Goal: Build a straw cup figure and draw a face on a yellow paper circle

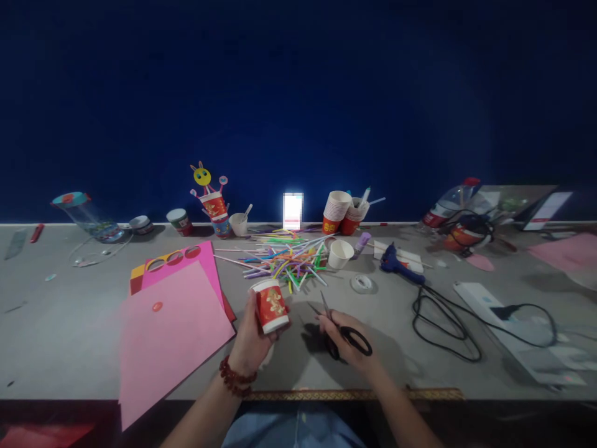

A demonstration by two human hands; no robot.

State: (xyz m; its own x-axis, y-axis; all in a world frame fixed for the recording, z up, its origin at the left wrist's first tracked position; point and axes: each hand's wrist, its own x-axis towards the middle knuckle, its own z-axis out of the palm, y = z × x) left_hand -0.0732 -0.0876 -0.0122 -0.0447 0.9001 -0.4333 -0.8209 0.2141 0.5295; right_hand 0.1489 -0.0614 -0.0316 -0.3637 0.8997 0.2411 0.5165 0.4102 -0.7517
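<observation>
A red paper cup [271, 306] with a gold pattern and white rim is in my left hand [252, 333], tilted, its fingers wrapped round the side. My right hand [349, 348] grips black-handled scissors [357, 340] whose blades are parted and point up and to the left. The blades are apart from the cup. Just beyond both hands lies a loose pile of coloured straws or sticks [293, 264]. A white paper cup [341, 254] is at the pile's right side, and a roll of clear tape [362, 284] lies nearer the right hand.
Pink paper sheets [177, 330] overhang the table's front edge at left. A decorated cup figure [215, 208] stands behind. Stacked paper cups [336, 211] and a lit phone screen [293, 211] are at the back. A blue glue gun [400, 266], its cord and a power strip [499, 323] occupy the right.
</observation>
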